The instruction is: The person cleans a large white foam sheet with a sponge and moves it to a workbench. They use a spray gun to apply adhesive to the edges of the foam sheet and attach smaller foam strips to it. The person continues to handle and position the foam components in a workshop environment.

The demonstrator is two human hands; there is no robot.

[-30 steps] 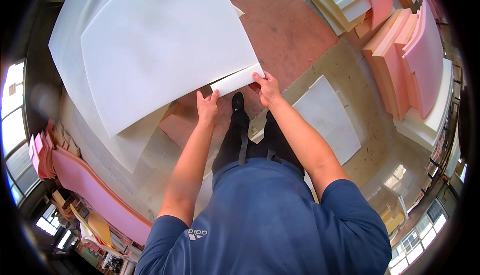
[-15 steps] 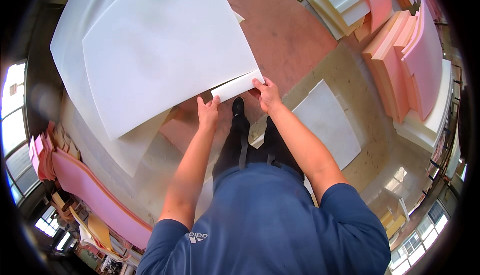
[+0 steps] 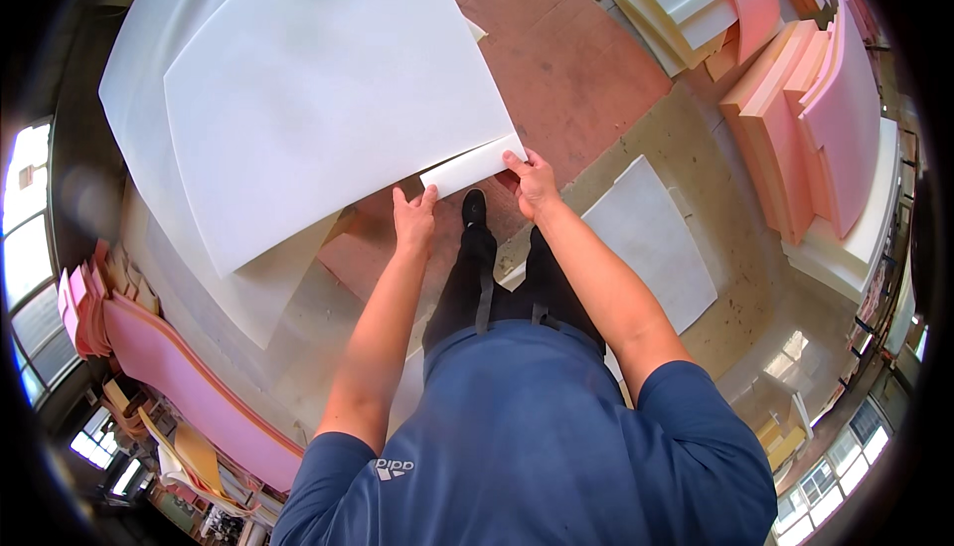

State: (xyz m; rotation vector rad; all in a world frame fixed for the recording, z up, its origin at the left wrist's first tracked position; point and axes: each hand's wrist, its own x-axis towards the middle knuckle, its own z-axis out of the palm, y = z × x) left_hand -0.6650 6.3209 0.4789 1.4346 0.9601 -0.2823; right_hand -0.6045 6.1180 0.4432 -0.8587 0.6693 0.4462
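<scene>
red tiled floor (image 3: 586, 69), white foam sheet (image 3: 328, 89), both hands' fingers (image 3: 517, 160) clamped on its near corner

You stand on a workshop floor (image 3: 596, 69) of reddish-brown tiles at the far centre, giving way to bare grey-tan concrete on your right and near side. Directly on it, just right of your legs, lies one flat white foam sheet (image 3: 651, 243). Far right, stacks of pink and cream foam slabs (image 3: 795, 129) rest on the concrete, some leaning on edge. At the far centre-right, a second stack of cream and pink slabs (image 3: 686, 0) sits at the edge of the tiles. On your near left, a long pink foam strip (image 3: 179, 382) lies curved along the floor, with smaller pink offcuts (image 3: 84, 303) beside it.
</scene>
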